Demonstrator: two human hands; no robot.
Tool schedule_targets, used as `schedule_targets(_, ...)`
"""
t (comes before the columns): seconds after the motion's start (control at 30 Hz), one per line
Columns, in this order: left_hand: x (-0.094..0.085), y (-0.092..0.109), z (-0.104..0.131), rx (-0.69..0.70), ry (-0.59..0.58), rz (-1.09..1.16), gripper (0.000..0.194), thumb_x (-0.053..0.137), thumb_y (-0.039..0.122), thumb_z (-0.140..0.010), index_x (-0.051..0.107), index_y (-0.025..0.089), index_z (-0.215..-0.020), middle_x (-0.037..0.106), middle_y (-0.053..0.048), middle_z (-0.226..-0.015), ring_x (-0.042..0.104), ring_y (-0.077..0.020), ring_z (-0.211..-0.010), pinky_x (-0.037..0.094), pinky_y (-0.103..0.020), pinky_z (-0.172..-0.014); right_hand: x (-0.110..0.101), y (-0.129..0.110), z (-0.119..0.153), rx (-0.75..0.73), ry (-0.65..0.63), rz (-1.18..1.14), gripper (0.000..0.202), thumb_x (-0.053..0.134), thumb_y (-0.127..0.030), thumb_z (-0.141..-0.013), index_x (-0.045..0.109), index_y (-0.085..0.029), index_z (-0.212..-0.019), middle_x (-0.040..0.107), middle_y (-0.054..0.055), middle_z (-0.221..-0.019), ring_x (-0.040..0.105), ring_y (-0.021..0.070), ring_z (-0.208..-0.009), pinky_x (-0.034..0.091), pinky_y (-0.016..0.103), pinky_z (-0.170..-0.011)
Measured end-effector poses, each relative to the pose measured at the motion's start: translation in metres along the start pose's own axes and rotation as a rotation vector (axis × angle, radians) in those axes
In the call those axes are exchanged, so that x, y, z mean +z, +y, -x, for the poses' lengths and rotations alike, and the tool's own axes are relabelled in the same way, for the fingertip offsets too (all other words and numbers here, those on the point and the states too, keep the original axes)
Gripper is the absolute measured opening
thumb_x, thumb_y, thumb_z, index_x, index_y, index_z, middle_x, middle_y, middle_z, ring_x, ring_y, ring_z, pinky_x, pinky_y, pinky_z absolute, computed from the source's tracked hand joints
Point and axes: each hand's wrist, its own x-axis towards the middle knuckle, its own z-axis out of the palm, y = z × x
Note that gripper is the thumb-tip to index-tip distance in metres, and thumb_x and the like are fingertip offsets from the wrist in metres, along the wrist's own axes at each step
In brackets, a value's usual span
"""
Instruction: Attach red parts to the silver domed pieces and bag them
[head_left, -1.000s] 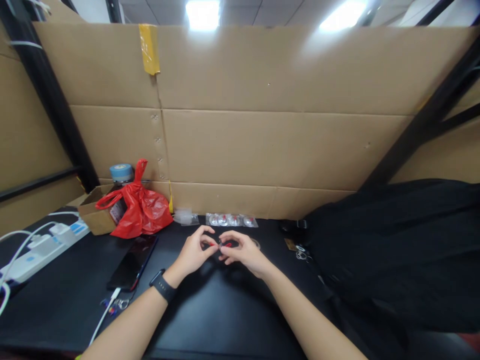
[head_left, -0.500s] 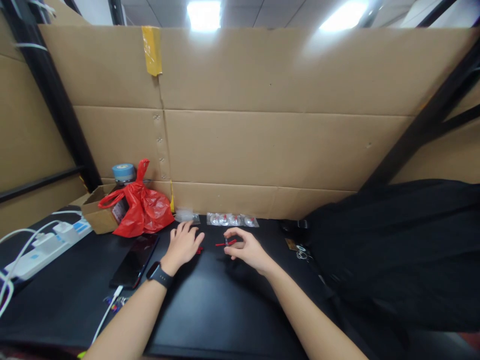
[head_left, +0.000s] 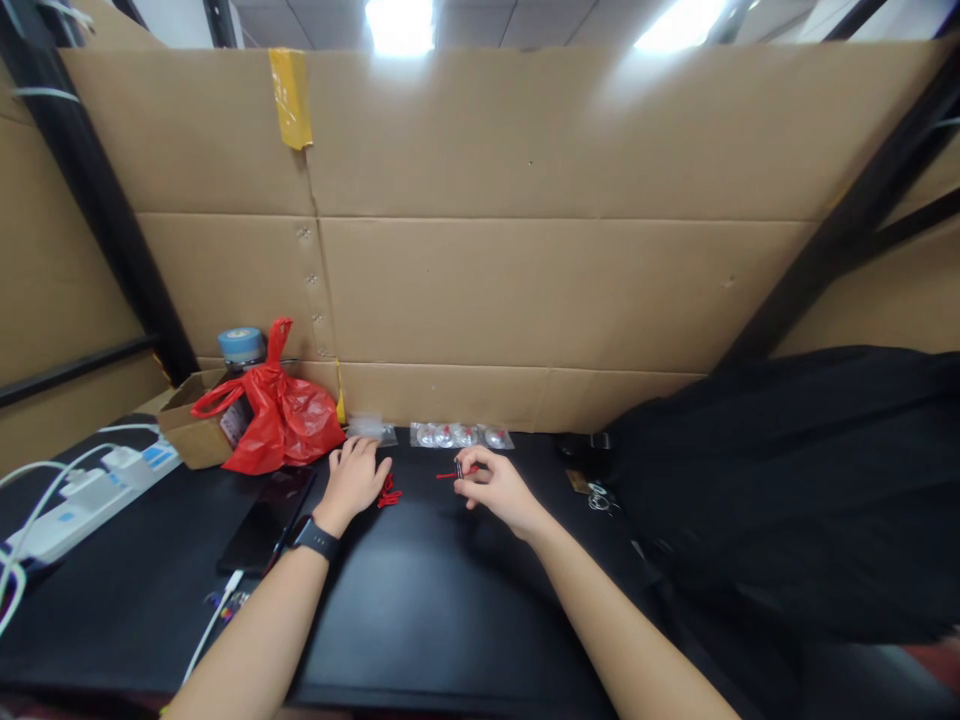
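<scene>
My left hand [head_left: 354,482], with a dark watch on its wrist, has its fingers spread low over the black table [head_left: 420,620], near a clear plastic bag [head_left: 371,430]. Just right of its thumb lies a small heap of red cords [head_left: 389,492]. Between the thumb and fingers of my right hand [head_left: 495,486] is a small metallic ring-like piece [head_left: 459,468], pinched upright. A short red cord [head_left: 445,477] sticks out to the left of it. Behind, a strip of clear packets [head_left: 461,436] holds several round items.
On the left are a red plastic bag [head_left: 289,420], a cardboard box [head_left: 196,425], a phone [head_left: 266,522] and a white power strip [head_left: 90,500] with cables. Metal rings [head_left: 600,498] lie at the right beside black fabric [head_left: 787,500]. A cardboard wall [head_left: 510,290] stands behind.
My left hand has shifted slightly left, uncovering more of the red cords. My right hand has moved a little up and right with the metallic piece. The view has shifted slightly.
</scene>
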Motion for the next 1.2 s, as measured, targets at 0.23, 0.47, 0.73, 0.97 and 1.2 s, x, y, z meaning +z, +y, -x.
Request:
schedule_targets(0.23,0.010,-0.008,-0.002,0.038,-0.088,-0.014,0.041,0.040,0.040,-0.098,0.058,0.024,-0.131,0.052,-0.009,-0.147,0.035,-0.0330,-0.140,0.031,-0.055,-0.106,-0.002,-0.005,0.000,-0.010,0.009,-0.024,0.025,0.074,-0.025,-0.065,0.051,-0.016,-0.070,0.051,0.003,-0.103,0.058,0.0098,-0.069,0.049,0.017,-0.041)
schedule_targets(0.47,0.014,-0.012,-0.004,0.045,-0.097,-0.023,0.039,0.041,0.041,-0.098,0.064,0.026,-0.125,0.052,-0.007,-0.147,0.034,-0.0336,-0.141,0.031,-0.054,-0.107,-0.002,-0.009,0.001,-0.006,-0.019,-0.014,0.028,0.075,-0.029,-0.066,0.052,-0.018,-0.075,0.051,0.004,-0.105,0.056,0.0122,-0.076,0.049,0.016,-0.040)
schedule_targets(0.73,0.015,-0.013,-0.009,0.045,-0.151,-0.028,0.046,0.035,0.046,-0.100,0.056,0.027,-0.136,0.052,-0.006,-0.148,0.033,-0.0327,-0.141,0.031,-0.057,-0.107,-0.001,-0.007,0.002,0.003,-0.013,0.030,0.032,0.077,-0.030,-0.065,0.053,-0.019,-0.082,0.057,0.003,-0.104,0.059,0.0118,-0.074,0.052,0.022,-0.053)
schedule_targets(0.97,0.016,-0.016,-0.010,0.056,-0.110,-0.046,0.045,0.032,0.049,-0.101,0.063,0.031,-0.128,0.052,-0.003,-0.148,0.033,-0.0323,-0.141,0.032,-0.056,-0.107,-0.004,-0.005,0.001,-0.012,-0.003,0.070,0.032,0.079,-0.032,-0.065,0.055,-0.020,-0.083,0.060,0.003,-0.103,0.061,0.0142,-0.076,0.052,0.027,-0.062)
schedule_targets(1.2,0.017,-0.013,-0.010,0.045,-0.126,-0.013,0.052,0.030,0.050,-0.101,0.052,0.024,-0.141,0.050,-0.008,-0.149,0.035,-0.0334,-0.139,0.032,-0.058,-0.105,-0.003,-0.007,0.000,-0.042,-0.031,0.050,0.029,0.079,-0.028,-0.065,0.056,-0.019,-0.079,0.059,0.002,-0.102,0.060,0.0127,-0.078,0.050,0.030,-0.074)
